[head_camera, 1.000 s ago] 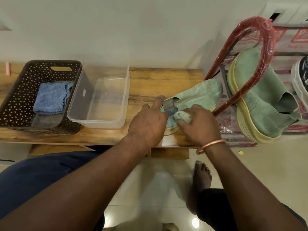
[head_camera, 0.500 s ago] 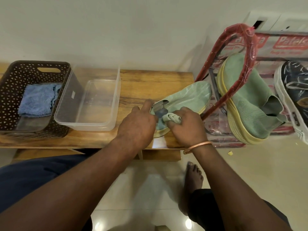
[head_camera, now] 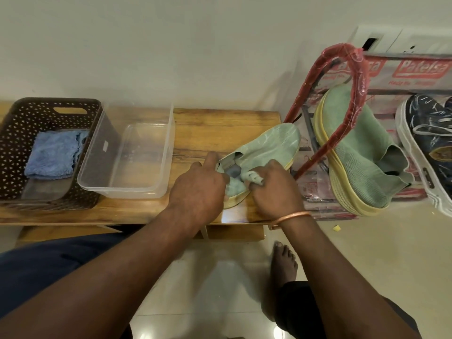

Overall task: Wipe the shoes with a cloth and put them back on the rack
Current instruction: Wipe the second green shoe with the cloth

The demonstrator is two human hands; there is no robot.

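Observation:
A pale green knit shoe [head_camera: 271,145] with a yellow sole lies on the right end of the wooden bench [head_camera: 220,123], toe pointing away to the right. My left hand [head_camera: 198,189] grips its heel and collar, index finger raised. My right hand [head_camera: 274,192] presses a bunched pale cloth [head_camera: 254,178] against the shoe's collar. The matching green shoe [head_camera: 359,152] leans on the red-framed rack [head_camera: 352,77] at the right, beside a dark patterned sneaker [head_camera: 430,143].
A clear plastic tub [head_camera: 127,184] stands mid-bench. Left of it is a brown perforated basket [head_camera: 14,133] holding a folded blue cloth [head_camera: 53,157]. The wall runs behind the bench. My bare foot [head_camera: 283,265] rests on the tiled floor below.
My right hand has shifted the cloth slightly along the shoe's collar. The view has drifted right, showing more of the rack and the dark sneaker. The left hand keeps its hold.

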